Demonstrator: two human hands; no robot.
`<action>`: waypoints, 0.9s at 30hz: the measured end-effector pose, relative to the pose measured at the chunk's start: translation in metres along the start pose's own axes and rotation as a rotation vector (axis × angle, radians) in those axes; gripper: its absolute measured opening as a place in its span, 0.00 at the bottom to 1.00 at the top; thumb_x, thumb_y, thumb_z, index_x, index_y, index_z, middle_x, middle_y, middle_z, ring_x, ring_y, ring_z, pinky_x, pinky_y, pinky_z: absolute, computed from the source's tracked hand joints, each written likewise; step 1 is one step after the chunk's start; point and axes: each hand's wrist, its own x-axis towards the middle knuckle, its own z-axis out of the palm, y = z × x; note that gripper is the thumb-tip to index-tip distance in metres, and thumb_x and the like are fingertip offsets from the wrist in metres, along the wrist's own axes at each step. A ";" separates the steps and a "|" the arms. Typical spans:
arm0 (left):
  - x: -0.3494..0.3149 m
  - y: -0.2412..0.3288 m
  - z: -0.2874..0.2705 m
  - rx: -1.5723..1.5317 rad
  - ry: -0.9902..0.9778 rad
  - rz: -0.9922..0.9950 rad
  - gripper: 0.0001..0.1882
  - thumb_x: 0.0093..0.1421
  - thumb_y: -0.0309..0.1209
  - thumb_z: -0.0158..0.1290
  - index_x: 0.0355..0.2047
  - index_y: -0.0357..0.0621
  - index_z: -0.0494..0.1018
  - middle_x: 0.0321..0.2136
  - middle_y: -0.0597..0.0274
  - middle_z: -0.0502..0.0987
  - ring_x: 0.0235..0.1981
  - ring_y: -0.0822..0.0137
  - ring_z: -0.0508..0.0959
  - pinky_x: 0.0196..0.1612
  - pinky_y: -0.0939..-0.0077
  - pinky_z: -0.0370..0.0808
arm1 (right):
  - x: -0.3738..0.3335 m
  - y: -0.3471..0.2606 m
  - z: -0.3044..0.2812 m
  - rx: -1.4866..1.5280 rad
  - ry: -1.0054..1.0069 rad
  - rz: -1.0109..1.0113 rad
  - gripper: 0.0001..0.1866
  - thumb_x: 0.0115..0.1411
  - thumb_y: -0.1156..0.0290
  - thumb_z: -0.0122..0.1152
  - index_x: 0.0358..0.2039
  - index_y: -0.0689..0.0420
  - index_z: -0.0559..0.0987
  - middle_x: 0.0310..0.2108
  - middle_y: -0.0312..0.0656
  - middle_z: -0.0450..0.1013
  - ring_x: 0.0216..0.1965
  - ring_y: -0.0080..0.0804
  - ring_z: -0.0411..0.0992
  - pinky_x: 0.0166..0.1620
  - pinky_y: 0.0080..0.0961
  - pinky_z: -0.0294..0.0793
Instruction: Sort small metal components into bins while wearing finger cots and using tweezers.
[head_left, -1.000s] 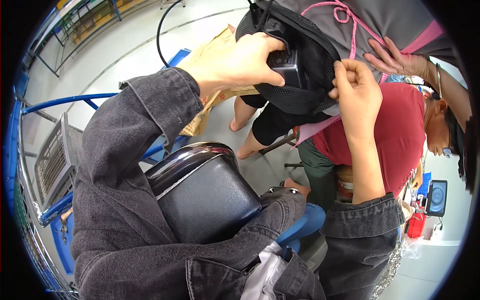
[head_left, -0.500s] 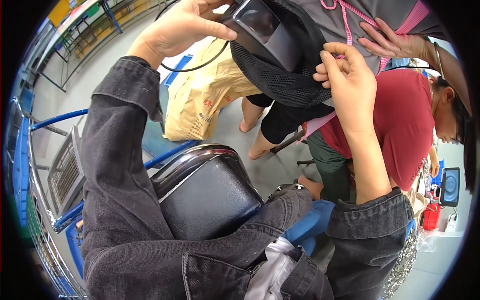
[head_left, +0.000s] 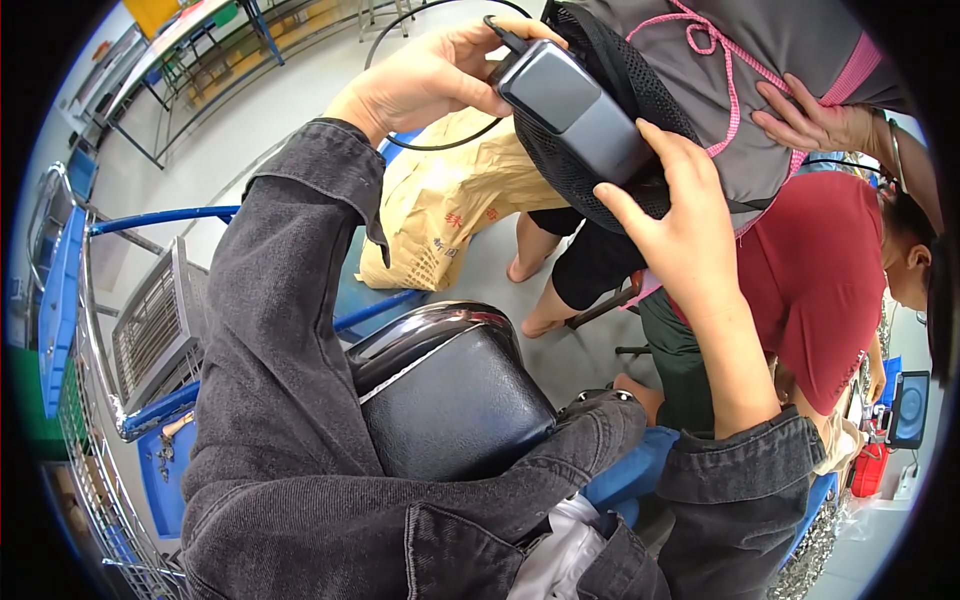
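Note:
A grey power bank (head_left: 580,110) with a glossy panel lies tilted against a black mesh pocket (head_left: 640,75). My left hand (head_left: 440,75) grips its upper end, thumb along the near edge. A black cable (head_left: 436,148) is plugged in at that end and loops round past my left wrist. My right hand (head_left: 690,215) has its thumb and forefinger at the two corners of the power bank's lower end. The mesh is on a grey garment or bag with a pink drawstring (head_left: 735,95), by another person's hand (head_left: 810,118).
A black padded stool (head_left: 455,405) stands in front of me. Beyond it are a yellow paper sack (head_left: 430,210) and a person in a red shirt (head_left: 810,275). At left stands a wire cart with a blue rail (head_left: 160,220); a table (head_left: 165,55) is farther back.
The power bank has come lower and to the right with my left hand, its panel turned more into view. My right hand has let go of the mesh edge and spread onto the power bank's lower end.

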 end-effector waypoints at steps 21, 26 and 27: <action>0.014 0.039 0.071 -0.168 0.350 -0.329 0.18 0.54 0.27 0.61 0.44 0.35 0.72 0.36 0.53 0.73 0.31 0.70 0.74 0.28 0.86 0.72 | 0.000 0.011 0.001 0.924 0.036 0.523 0.27 0.58 0.62 0.64 0.51 0.68 0.70 0.41 0.51 0.72 0.37 0.39 0.73 0.41 0.27 0.74; 0.017 0.041 0.083 -0.112 0.534 -0.477 0.17 0.59 0.40 0.59 0.33 0.37 0.73 0.22 0.61 0.72 0.15 0.76 0.69 0.14 0.89 0.61 | 0.005 0.013 -0.012 1.357 -0.104 0.855 0.25 0.61 0.57 0.59 0.46 0.69 0.72 0.34 0.50 0.74 0.29 0.35 0.74 0.33 0.24 0.74; 0.016 0.040 0.083 -0.107 0.543 -0.480 0.17 0.59 0.41 0.59 0.32 0.37 0.73 0.21 0.61 0.72 0.15 0.77 0.68 0.14 0.89 0.60 | 0.004 0.015 -0.012 1.405 -0.128 0.891 0.25 0.62 0.56 0.58 0.45 0.69 0.72 0.33 0.50 0.74 0.28 0.35 0.74 0.32 0.23 0.73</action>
